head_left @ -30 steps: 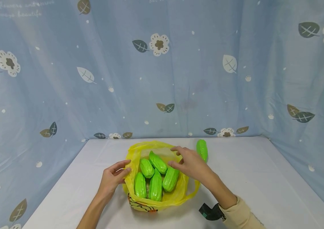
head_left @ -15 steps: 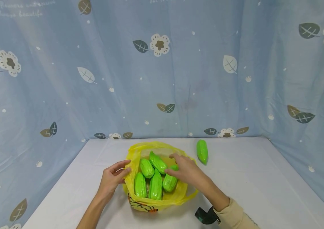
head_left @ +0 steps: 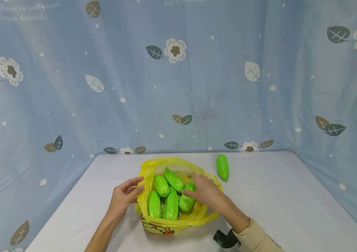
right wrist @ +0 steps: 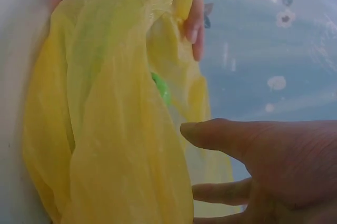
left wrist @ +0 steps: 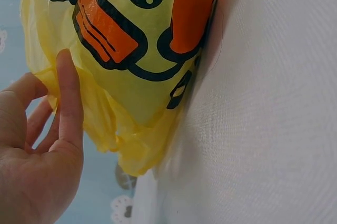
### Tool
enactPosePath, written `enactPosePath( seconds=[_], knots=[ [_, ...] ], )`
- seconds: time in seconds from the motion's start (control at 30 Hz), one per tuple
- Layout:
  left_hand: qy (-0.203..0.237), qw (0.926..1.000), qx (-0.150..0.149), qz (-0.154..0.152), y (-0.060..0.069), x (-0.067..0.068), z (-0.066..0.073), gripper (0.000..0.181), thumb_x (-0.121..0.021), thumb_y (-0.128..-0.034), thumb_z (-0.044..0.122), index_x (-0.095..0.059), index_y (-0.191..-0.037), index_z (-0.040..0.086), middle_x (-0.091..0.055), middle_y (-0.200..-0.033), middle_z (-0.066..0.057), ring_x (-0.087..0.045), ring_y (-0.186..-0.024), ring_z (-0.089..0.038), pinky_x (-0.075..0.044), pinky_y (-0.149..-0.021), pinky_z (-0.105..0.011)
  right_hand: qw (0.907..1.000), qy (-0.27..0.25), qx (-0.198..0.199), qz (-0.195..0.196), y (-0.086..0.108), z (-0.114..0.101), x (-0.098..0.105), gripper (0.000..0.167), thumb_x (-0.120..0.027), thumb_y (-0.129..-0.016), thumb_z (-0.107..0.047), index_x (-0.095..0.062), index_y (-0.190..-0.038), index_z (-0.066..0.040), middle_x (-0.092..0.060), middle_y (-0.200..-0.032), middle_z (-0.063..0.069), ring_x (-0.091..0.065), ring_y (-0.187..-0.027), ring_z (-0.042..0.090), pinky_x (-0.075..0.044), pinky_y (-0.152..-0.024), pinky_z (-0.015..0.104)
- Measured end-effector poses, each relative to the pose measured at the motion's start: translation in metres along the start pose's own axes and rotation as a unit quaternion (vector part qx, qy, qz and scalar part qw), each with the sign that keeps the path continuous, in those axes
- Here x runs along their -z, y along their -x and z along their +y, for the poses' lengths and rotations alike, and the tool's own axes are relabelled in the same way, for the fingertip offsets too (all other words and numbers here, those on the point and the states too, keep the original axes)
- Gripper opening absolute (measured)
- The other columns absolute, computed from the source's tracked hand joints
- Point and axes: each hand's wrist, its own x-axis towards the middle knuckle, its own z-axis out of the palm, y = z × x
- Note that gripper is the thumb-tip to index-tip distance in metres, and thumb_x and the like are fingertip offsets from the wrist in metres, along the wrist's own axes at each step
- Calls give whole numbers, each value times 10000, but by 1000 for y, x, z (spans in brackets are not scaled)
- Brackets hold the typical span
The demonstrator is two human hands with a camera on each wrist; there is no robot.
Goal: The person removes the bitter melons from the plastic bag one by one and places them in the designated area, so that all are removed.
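Note:
A yellow plastic bag [head_left: 207,213] stands on the table with its mouth wide. Several shiny green toy vegetables, ridged and cucumber-like, lie inside; the rightmost green vegetable [head_left: 186,203] is partly behind my right hand [head_left: 204,190]. That hand reaches over the bag's right rim, and in the right wrist view its thumb and fingers are spread apart. Whether its fingertips touch the vegetable I cannot tell. My left hand [head_left: 124,195] pinches the left rim of the bag between thumb and fingers, also seen in the left wrist view.
Another green vegetable [head_left: 222,168] lies on the white table [head_left: 273,199], behind and right of the bag. A blue curtain [head_left: 216,87] with leaves and flowers hangs along the back and both sides. A black device [head_left: 225,239] is strapped at my right wrist.
My right hand has moved left and down over the bag's mouth, nearer the rightmost vegetable inside. The vegetable outside the bag now shows fully. My left hand has stayed in place.

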Motion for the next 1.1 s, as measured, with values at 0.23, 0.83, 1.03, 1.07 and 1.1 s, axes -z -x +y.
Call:
enactPosePath(
  seconds=[0.23,0.83,1.03,1.07,1.1],
  knots=[
    [0,10000,31,16,0,0,0,443,-738,-885,257,-638,-1288,105,-624,-1280,-86,-679,-920,-74,-583,-643,-291,9999,144,64,-10,-1,0,-1,646,-717,-889,-372,-486,-1395,-41,-683,-869,56,-541,-443,128,-501,-666,341],
    [-21,10000,25,68,-1,0,-3,446,-744,-879,257,-639,-1286,107,-632,-1231,-24,-686,-910,-77,-586,-634,-298,9995,0,-237,-216,-5,3,-6,678,-727,-879,-373,-469,-1399,-24,-637,-1150,208,-583,-446,188,-448,-525,285],
    [-7,10000,-12,58,-1,0,-3,436,-743,-880,247,-642,-1279,105,-640,-1207,-7,-690,-910,-82,-588,-632,-300,9996,97,-202,-146,-7,3,-10,670,-733,-872,-378,-485,-1378,-16,-618,-1193,225,-538,-471,150,-437,-525,288],
    [2,10000,-16,48,-1,0,-3,438,-741,-882,245,-639,-1283,102,-640,-1213,-17,-689,-911,-83,-587,-633,-299,9997,110,-195,-129,-7,3,-10,670,-734,-872,-377,-486,-1377,-13,-618,-1188,225,-526,-471,146,-428,-526,287],
    [8,10000,-18,38,-1,-1,-2,441,-740,-883,247,-637,-1286,100,-640,-1221,-29,-687,-911,-83,-587,-636,-297,9997,96,-200,-127,-7,4,-11,672,-734,-872,-374,-484,-1378,-10,-613,-1190,230,-529,-474,145,-432,-518,286]
  ],
)
